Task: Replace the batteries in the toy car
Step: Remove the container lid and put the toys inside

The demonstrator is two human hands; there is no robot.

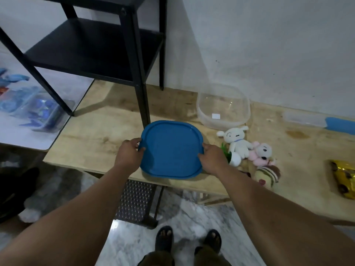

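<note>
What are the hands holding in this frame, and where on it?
Both hands grip the blue lid by opposite side edges: left hand on its left rim, right hand on its right rim, fingers curled over the edge.

Lid (pixel 171 148): lay on the bench (pixel 99 135), between the hands, left hand (pixel 128 153) on its left edge, right hand (pixel 213 158) on its right edge. Container (pixel 223 106): stood on the bench beyond the right hand. Plush toys (pixel 247 148): lay just right of the right hand. Shelf rack (pixel 99 47): stood beyond the left hand. Packet (pixel 343 181): lay on the bench far right of the hands.
</note>
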